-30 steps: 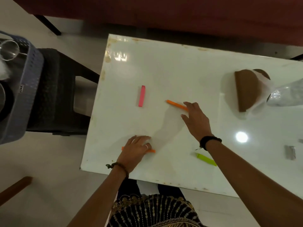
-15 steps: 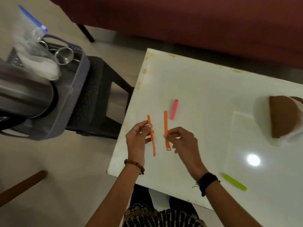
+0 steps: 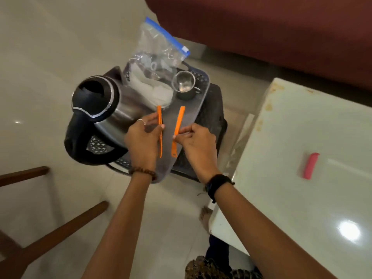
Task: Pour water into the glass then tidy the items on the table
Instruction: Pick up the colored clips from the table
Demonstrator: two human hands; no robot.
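Note:
My left hand [image 3: 143, 138] pinches a thin orange clip [image 3: 159, 119], and my right hand [image 3: 195, 141] pinches a second orange clip [image 3: 178, 123]. Both clips hang upright over a grey-blue plastic basket [image 3: 198, 109] that sits on a dark stool beside the table. Inside the basket stand a steel and black electric kettle [image 3: 96, 115], a small steel cup [image 3: 184, 83] and a clear zip bag [image 3: 159, 55] over white cloth. A pink clip [image 3: 311, 165] lies on the white table [image 3: 302, 127] at the right.
A dark stool [image 3: 213, 117] carries the basket, left of the table's edge. Brown wooden chair legs [image 3: 60, 226] cross the floor at the lower left. A dark red sofa [image 3: 271, 27] runs along the back. My foot shows near the table corner.
Both hands lifted an orange clip from the table and carried the clips left, off the table, to above the basket. The view swung left, so the green clip is out of sight.

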